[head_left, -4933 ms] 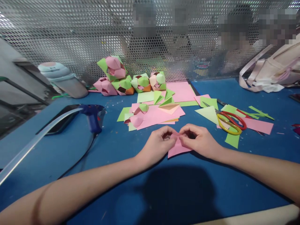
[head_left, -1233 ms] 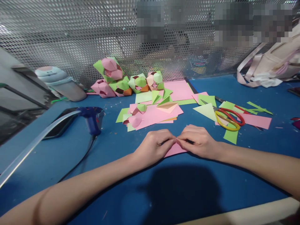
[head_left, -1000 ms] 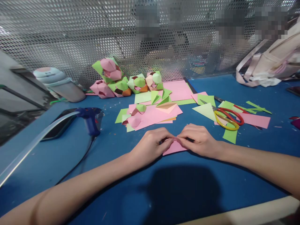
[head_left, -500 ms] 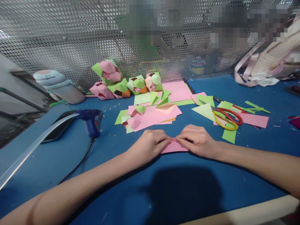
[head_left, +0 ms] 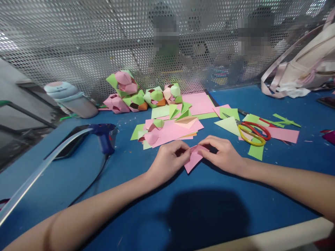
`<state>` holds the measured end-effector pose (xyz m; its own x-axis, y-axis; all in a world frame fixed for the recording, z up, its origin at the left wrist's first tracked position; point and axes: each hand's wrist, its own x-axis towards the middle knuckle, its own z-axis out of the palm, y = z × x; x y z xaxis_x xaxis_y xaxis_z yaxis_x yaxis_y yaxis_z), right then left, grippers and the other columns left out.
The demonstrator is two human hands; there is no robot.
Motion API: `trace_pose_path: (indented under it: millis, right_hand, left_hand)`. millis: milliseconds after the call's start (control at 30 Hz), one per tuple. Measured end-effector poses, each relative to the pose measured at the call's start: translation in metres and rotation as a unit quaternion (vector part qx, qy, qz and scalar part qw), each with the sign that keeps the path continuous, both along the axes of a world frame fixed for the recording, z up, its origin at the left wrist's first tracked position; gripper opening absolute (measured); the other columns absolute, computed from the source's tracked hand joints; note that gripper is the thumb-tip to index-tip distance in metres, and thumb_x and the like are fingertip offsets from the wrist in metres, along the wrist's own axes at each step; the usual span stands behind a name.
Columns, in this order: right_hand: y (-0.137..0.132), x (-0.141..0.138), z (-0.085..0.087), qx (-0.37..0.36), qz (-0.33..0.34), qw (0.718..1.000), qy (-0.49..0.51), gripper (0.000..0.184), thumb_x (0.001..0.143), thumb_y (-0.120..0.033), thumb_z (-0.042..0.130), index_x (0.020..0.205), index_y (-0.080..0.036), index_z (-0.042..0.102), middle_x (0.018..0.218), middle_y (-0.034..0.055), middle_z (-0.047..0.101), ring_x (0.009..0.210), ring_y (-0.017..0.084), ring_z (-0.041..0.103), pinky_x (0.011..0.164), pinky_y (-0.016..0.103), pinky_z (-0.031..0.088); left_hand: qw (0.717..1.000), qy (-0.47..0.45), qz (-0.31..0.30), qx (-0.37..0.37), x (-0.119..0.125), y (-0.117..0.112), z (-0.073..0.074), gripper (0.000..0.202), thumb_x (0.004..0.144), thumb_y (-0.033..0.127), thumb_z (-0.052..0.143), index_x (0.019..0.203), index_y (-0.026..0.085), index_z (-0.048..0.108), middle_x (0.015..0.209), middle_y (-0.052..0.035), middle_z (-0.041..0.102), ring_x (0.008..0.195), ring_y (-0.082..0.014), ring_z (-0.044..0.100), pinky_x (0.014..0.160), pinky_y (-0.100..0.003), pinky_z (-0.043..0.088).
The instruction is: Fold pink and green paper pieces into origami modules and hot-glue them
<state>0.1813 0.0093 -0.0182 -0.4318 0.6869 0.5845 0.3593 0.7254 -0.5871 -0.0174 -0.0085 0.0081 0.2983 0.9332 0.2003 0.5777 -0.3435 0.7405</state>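
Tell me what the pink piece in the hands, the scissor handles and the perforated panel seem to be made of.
Pink piece: matte paper or thin card, judging by its flat faces and straight edges.
Scissor handles: probably smooth plastic; the red and yellow loops look glossy.
Perforated panel: likely metal, given its grey sheen.

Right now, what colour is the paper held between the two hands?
The paper is pink; the head view, the only one, shows it.

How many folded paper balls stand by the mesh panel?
5: pink ball at left, green ball beside it, two-tone ball on top, then mint ball and peach ball farther right. More may hide behind them.
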Motion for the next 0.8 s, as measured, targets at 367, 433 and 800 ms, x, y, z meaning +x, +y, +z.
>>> trace_pose_path:
  millis: [367,433,800]
  right_hand:
    - [0.0,-0.001,0.001,0.035,0.028,0.999,-0.022,0.01,0.089,-0.025,0.056,0.09,-0.018,0.062,0.081,0.004,0.064,0.075,0.015,0.056,0.072,0.031,0.042]
    - [0.001,-0.001,0.001,0.041,0.031,0.998,-0.041,0.009,0.09,-0.023,0.054,0.085,-0.018,0.06,0.079,0.003,0.063,0.074,0.015,0.054,0.072,0.031,0.039]
    - [-0.001,0.003,0.007,-0.069,0.003,0.996,0.056,0.008,0.093,-0.023,0.046,0.089,-0.019,0.051,0.087,0.0028,0.056,0.08,0.014,0.052,0.075,0.029,0.043]
  left_hand:
    - [0.998,-0.025,-0.037,-0.054,0.01,-0.002,0.002,0.015,0.083,0.024,0.054,0.073,0.015,0.061,0.066,-0.0004,0.062,0.059,-0.0108,0.051,0.053,-0.021,0.04]
    - [0.998,-0.017,-0.045,-0.043,0.011,-0.003,0.003,0.014,0.082,0.021,0.054,0.072,0.015,0.061,0.065,0.0001,0.061,0.059,-0.0105,0.05,0.054,-0.021,0.039]
    - [0.993,-0.095,0.035,-0.058,0.008,0.002,-0.004,0.011,0.079,0.025,0.057,0.074,0.016,0.058,0.065,0.0012,0.058,0.058,-0.0107,0.051,0.055,-0.022,0.041]
